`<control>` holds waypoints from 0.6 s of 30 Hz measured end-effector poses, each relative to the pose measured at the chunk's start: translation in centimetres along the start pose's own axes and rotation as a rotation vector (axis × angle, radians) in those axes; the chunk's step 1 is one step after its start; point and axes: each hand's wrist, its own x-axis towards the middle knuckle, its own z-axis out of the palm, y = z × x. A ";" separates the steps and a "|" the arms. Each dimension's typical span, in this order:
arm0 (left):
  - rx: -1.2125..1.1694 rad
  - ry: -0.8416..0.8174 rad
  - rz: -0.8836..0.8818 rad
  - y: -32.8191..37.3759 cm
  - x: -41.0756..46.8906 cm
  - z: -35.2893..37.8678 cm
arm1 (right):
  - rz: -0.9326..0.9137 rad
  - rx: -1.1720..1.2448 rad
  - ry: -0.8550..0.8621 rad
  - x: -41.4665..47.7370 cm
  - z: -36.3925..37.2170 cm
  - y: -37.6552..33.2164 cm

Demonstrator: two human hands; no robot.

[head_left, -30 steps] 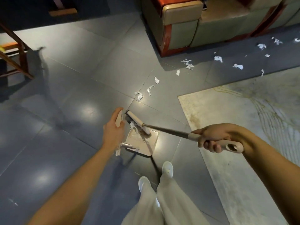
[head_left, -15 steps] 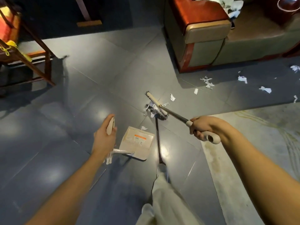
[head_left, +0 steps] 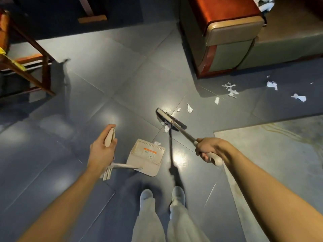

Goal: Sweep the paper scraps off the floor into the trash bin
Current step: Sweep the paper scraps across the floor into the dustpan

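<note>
My left hand [head_left: 101,152] grips the beige handle of a long-handled dustpan [head_left: 146,157], whose pan rests on the grey tile floor in front of my feet. My right hand [head_left: 208,151] grips the handle of a beige broom. The broom head [head_left: 170,120] sits on the floor beyond the pan, with a few white paper scraps [head_left: 166,127] just under its near side. One scrap [head_left: 156,142] lies at the pan's far lip. More paper scraps [head_left: 230,89] are strewn to the right, near the sofa. No trash bin is in view.
A sofa with a red wooden armrest [head_left: 225,35] stands at the upper right. A wooden chair frame [head_left: 29,67] is at the left. A pale rug [head_left: 279,154] covers the floor at the right. My two feet [head_left: 162,196] stand just behind the dustpan.
The broom head left the dustpan and moved away from me to the floor beyond it, among the scraps. My view tilted up, so the sofa looms larger. The dustpan stayed on the floor.
</note>
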 end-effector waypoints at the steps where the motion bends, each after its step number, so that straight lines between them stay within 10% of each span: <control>1: 0.001 -0.012 0.011 0.2 0.3 0.2 | 0.019 0.005 -0.017 -0.6 0.9 0.0; 10: 0.018 -0.182 0.120 2.7 5.3 0.6 | 0.200 0.194 -0.277 -7.3 1.8 1.0; 18: 0.011 -0.272 0.184 4.9 9.1 1.5 | 0.095 0.343 -0.115 -10.4 -1.1 -0.8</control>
